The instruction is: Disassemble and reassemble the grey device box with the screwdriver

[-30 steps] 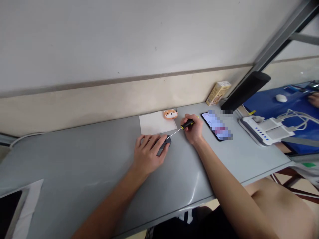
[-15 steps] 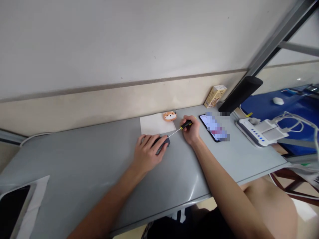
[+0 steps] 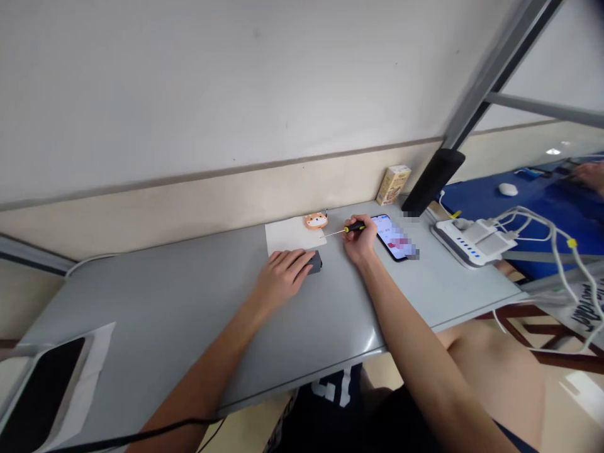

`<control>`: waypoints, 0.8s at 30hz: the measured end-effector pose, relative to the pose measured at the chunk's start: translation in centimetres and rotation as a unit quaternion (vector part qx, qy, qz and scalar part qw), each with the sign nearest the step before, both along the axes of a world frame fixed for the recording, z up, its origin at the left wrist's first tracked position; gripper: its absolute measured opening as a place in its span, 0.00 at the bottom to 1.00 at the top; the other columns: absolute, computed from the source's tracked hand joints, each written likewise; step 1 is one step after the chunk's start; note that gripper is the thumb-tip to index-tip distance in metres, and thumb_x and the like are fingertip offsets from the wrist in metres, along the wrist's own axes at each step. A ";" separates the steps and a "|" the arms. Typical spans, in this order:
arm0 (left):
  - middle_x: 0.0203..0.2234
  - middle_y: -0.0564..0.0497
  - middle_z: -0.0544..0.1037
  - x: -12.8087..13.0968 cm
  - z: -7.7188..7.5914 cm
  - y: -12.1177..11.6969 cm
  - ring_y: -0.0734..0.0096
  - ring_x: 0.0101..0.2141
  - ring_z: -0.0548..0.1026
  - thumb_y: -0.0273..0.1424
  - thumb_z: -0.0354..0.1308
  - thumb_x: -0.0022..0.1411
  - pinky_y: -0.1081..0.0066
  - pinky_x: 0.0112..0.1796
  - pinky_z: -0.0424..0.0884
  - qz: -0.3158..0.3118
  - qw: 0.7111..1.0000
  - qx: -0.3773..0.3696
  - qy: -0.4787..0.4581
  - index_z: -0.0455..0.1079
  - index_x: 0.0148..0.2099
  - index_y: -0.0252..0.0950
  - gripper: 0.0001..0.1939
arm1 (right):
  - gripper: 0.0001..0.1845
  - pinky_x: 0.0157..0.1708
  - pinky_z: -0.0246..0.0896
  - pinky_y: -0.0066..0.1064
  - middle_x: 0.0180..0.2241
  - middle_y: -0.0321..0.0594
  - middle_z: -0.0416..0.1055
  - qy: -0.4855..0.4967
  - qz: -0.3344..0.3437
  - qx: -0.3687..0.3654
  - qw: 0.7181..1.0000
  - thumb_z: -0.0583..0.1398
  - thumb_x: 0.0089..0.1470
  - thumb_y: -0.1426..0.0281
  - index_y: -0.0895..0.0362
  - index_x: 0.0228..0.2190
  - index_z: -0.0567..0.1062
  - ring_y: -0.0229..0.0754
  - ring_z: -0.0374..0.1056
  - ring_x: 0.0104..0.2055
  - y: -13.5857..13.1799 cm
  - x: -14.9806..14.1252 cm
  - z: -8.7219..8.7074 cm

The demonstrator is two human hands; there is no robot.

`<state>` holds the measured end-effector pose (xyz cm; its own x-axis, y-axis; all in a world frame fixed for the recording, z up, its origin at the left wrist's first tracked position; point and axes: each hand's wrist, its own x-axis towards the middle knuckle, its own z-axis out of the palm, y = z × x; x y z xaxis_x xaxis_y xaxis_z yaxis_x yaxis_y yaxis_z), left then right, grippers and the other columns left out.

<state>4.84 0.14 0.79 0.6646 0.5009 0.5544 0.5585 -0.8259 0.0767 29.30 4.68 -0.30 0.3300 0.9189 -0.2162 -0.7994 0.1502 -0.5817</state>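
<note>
My left hand (image 3: 284, 275) lies over a small dark grey block (image 3: 315, 263) on the desk, its fingers bent across the top. Only the block's right end shows; the rest is hidden under the fingers. In my right hand (image 3: 361, 242) is a screwdriver with a black and yellow handle (image 3: 355, 227), gripped by the handle. Its thin shaft points left, the tip apart from the block and in front of the white paper (image 3: 289, 235). An orange and white animal-face case (image 3: 316, 220) sits at the paper's back right corner.
Right of my right hand lies a lit phone (image 3: 392, 238). Farther right are a small carton (image 3: 393, 185), a black cylinder (image 3: 433, 182) and a white power strip (image 3: 465, 242) with plugs and cables. A dark-screened device (image 3: 44, 393) rests at the front left. Another person's hand (image 3: 589, 175) appears far right.
The screwdriver tip has come away from the grey block, up and to the right of it. My left hand stays on the block. The view has shifted slightly.
</note>
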 end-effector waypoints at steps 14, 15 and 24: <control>0.46 0.46 0.82 -4.4 -1.4 0.6 0.62 0.46 0.82 0.43 0.65 0.64 0.58 0.53 0.79 0.001 0.893 -0.385 -0.232 0.73 0.55 0.39 0.21 | 0.10 0.20 0.54 0.26 0.16 0.30 0.60 0.018 0.117 0.022 0.993 0.64 0.53 0.66 0.56 0.24 0.72 0.32 0.54 0.19 -5.2 1.6 -0.9; 0.45 0.46 0.83 -4.4 -1.3 0.3 0.63 0.45 0.82 0.43 0.65 0.64 0.58 0.52 0.79 -0.001 0.895 -0.386 -0.225 0.73 0.55 0.39 0.21 | 0.10 0.21 0.55 0.26 0.16 0.30 0.61 0.015 0.123 0.017 0.992 0.64 0.53 0.66 0.56 0.24 0.73 0.32 0.54 0.20 -5.9 1.8 -0.9; 0.43 0.52 0.83 -6.9 -0.7 -4.0 0.67 0.41 0.82 0.39 0.64 0.66 0.67 0.46 0.79 0.052 0.953 -0.266 -0.133 0.75 0.55 0.43 0.17 | 0.14 0.29 0.60 0.27 0.34 0.34 0.74 -0.228 0.089 -0.028 0.969 0.69 0.54 0.58 0.55 0.29 0.78 0.33 0.64 0.29 -9.2 0.8 -1.6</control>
